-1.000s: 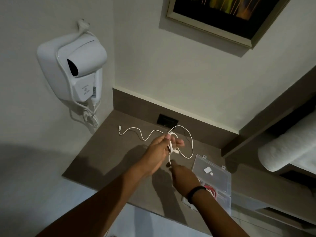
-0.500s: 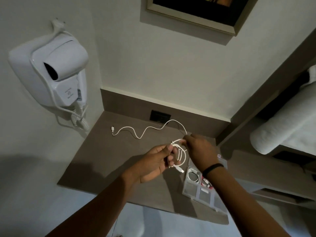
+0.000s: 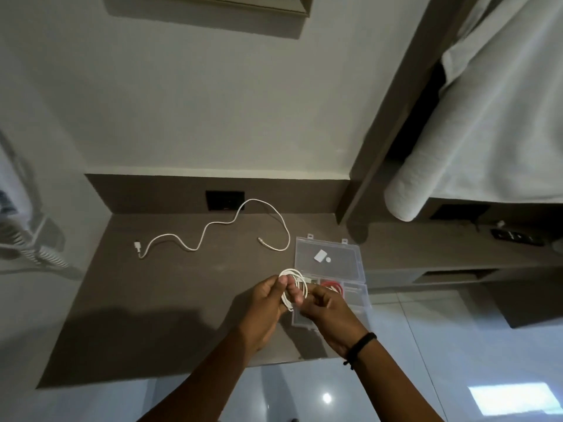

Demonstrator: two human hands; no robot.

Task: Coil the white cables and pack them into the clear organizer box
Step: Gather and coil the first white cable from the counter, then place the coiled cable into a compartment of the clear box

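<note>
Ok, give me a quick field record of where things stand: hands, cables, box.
left hand: pinching the coiled cable
right hand: closed on the coil's near side
loose cable: uncoiled, lying on the desk, both ends free
box: open, lid flat toward the wall, beside the hands
box contents: red cable in one compartment; the rest unclear
packed: coil not yet in box
</note>
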